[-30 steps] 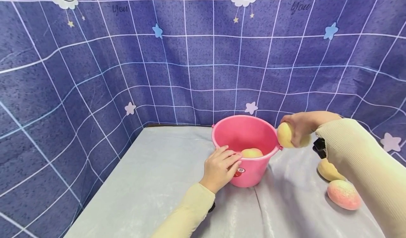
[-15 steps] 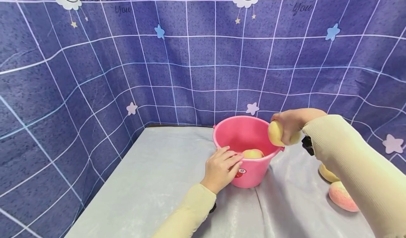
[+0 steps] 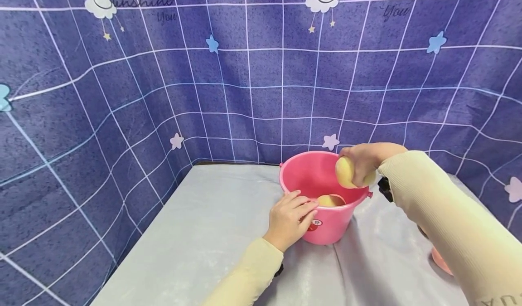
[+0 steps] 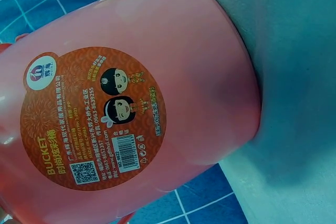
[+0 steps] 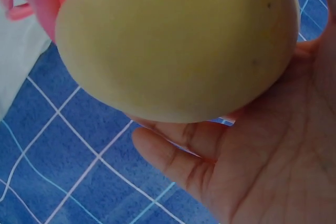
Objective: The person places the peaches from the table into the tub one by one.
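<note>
A pink bucket (image 3: 334, 229) stands on the cloth-covered table in the head view. My left hand (image 3: 288, 220) grips its near rim, fingers over the edge. My right hand (image 3: 362, 161) holds a plump yellow mango (image 3: 344, 172) over the right side of the bucket's mouth. In the right wrist view the mango (image 5: 178, 45) fills the upper middle, its smooth skin marked by small dark specks. Inside the bucket, a yellow fruit (image 3: 329, 201) shows just behind the near rim. The left wrist view shows the bucket's round label (image 4: 92, 119) up close.
A pink fruit (image 3: 442, 261) lies on the table at the right, mostly hidden behind my right sleeve (image 3: 444, 206). Pale cloth (image 3: 195, 233) covers the table. A blue gridded curtain (image 3: 228, 93) hangs behind and at the left.
My right hand has moved left with the mango, from beside the bucket to over its opening. My left hand keeps its hold on the rim. The sleeve now hides more fruit at right.
</note>
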{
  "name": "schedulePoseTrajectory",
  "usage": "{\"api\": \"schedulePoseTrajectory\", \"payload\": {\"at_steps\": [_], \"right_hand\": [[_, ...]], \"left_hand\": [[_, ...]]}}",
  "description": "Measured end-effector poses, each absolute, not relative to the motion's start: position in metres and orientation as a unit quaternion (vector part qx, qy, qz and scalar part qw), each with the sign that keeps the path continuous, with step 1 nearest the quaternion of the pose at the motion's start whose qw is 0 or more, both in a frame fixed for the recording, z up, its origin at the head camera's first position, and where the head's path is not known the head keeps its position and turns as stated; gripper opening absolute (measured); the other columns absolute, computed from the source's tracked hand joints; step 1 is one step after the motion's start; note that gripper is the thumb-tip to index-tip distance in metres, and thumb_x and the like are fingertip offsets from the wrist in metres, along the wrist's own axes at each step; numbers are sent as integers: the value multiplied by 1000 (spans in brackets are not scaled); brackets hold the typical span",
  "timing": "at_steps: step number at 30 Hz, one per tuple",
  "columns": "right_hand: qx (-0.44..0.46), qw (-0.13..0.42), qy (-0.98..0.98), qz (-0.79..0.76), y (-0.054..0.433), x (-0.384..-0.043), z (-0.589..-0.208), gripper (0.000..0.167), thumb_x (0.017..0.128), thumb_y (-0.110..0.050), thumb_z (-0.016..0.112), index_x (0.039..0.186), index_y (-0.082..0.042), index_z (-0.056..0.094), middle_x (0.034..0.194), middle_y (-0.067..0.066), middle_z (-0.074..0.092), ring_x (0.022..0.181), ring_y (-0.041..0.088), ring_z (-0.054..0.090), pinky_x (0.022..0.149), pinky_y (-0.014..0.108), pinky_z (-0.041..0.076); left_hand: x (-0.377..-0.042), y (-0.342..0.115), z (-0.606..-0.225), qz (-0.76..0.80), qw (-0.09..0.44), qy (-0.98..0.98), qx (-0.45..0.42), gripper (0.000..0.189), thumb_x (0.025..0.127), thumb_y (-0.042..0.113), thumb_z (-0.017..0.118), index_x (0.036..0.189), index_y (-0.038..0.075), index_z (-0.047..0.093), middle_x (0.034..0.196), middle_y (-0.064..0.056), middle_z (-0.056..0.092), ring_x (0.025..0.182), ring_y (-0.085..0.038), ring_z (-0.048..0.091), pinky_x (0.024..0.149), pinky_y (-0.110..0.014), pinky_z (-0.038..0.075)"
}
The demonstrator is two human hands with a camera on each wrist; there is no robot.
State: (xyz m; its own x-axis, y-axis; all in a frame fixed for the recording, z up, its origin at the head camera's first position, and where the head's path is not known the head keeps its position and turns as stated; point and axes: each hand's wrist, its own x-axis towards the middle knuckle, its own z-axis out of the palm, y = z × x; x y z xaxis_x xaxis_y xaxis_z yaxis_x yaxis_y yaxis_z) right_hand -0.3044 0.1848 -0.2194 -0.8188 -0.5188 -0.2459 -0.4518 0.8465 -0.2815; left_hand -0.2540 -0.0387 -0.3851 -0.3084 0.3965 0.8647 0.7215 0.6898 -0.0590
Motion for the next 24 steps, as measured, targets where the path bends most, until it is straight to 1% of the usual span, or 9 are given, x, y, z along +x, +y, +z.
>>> {"api": "schedulePoseTrajectory", "payload": {"at_steps": [2,10,15,21,24], "right_hand": [[-257,158,947,-112,181,-306,-221,63,57,-1,72,115,4,50,89,8,55,80,23,53,66,29,49],[-277,142,948,-65,168,-308,-220,58,57,-3,71,112,0,52,86,7,54,79,23,52,64,30,49],[-278,146,948,-61,161,-310,-219,60,57,-2,70,114,1,51,87,7,54,81,24,52,65,31,50],[-264,158,948,-83,152,-314,-221,64,57,-2,72,117,3,50,89,9,55,81,25,54,65,30,50],[-261,164,947,-86,147,-315,-223,64,58,-3,73,116,2,50,90,10,56,82,24,55,65,30,51]], "left_hand": [[-254,-39,-386,-174,471,-790,-353,23,76,23,80,99,20,78,93,6,72,102,-16,65,97,-31,46],[-256,-40,-387,-177,474,-783,-362,23,75,22,80,98,19,78,92,6,72,101,-16,65,93,-32,49],[-256,-39,-386,-179,469,-785,-362,23,76,22,80,99,19,78,93,5,72,101,-16,65,96,-30,47],[-254,-40,-385,-178,458,-791,-366,24,77,23,80,100,18,78,95,4,72,102,-16,65,95,-33,48],[-253,-40,-384,-173,457,-792,-365,24,77,24,80,100,18,78,96,4,72,102,-16,65,96,-31,47]]}}
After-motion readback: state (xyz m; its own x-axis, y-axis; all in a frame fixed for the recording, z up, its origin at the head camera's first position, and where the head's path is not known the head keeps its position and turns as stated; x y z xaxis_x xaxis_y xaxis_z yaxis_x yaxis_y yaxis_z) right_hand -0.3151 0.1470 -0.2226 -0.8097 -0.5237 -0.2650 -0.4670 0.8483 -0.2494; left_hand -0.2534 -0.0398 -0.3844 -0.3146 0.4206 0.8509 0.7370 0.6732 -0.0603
